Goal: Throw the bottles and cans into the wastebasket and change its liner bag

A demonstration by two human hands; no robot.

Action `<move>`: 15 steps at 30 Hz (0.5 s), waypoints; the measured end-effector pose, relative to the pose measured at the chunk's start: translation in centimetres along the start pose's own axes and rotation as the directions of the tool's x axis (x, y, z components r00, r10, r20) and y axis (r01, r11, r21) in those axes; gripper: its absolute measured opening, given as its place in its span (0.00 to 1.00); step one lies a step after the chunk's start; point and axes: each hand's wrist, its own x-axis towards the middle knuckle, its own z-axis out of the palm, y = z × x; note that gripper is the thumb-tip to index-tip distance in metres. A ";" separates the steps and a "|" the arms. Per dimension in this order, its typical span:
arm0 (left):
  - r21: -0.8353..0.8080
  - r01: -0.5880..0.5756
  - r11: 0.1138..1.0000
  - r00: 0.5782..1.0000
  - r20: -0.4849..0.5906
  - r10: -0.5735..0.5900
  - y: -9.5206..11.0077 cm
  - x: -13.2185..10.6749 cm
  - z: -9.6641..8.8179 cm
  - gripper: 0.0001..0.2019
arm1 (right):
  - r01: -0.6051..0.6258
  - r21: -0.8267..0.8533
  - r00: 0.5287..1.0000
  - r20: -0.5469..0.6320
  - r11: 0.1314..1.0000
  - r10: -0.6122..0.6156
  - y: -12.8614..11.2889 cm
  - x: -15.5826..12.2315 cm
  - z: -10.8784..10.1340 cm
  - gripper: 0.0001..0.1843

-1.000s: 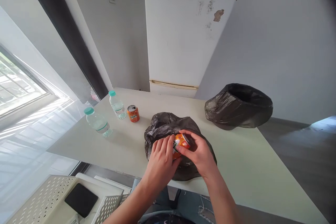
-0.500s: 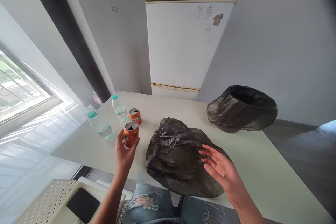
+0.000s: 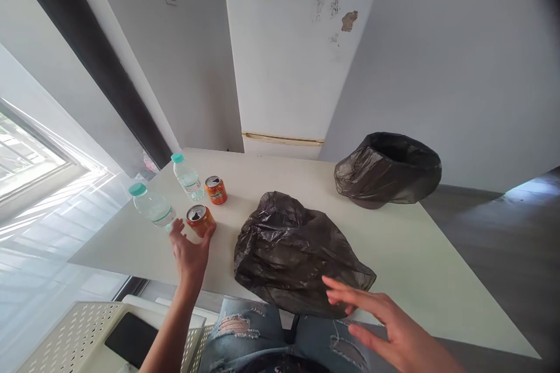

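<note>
My left hand [image 3: 189, 249] is open at the left part of the white table [image 3: 406, 256], fingers and thumb spread either side of an upright orange can [image 3: 199, 217] standing on the table. The thumb lies close against the can's right side, while the fingers are off its left. My right hand [image 3: 376, 323] hovers open with fingers stretched out at the near edge of a crumpled black plastic bag [image 3: 293, 250] in the middle of the table. It holds nothing.
A second orange can [image 3: 216, 190] and two water bottles [image 3: 151, 207] [image 3: 186, 175] stand behind the left hand. Another black bag [image 3: 387, 172], open at the top, sits at the back right. A white fridge [image 3: 297, 64] stands behind the table. A white perforated crate [image 3: 79, 338] is at lower left.
Both hands took the orange can out of the black bag. My left hand carried it left and set it down by the bottles; my right hand opened and drew back toward me.
</note>
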 end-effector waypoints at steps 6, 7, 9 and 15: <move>-0.111 -0.278 0.954 0.908 0.293 0.299 3.8 -5.2 -0.7 0.21 | 0.107 0.051 0.915 -0.395 0.993 -0.078 3.4 -0.8 -4.6 0.11; -0.134 -0.346 0.928 0.840 0.396 0.371 4.1 -5.9 -0.3 0.23 | 0.031 -0.040 0.875 -0.481 0.999 -0.046 3.8 0.1 -4.6 0.17; -0.141 -0.449 0.882 0.713 0.538 0.449 4.0 -7.0 0.5 0.21 | -0.108 -0.233 0.870 -0.493 0.966 -0.022 4.4 2.1 -3.9 0.31; -0.130 -0.371 0.919 0.718 0.588 0.373 0.7 -6.5 -0.7 0.17 | -0.073 -0.393 0.992 -0.125 0.917 0.025 4.0 2.9 -1.0 0.14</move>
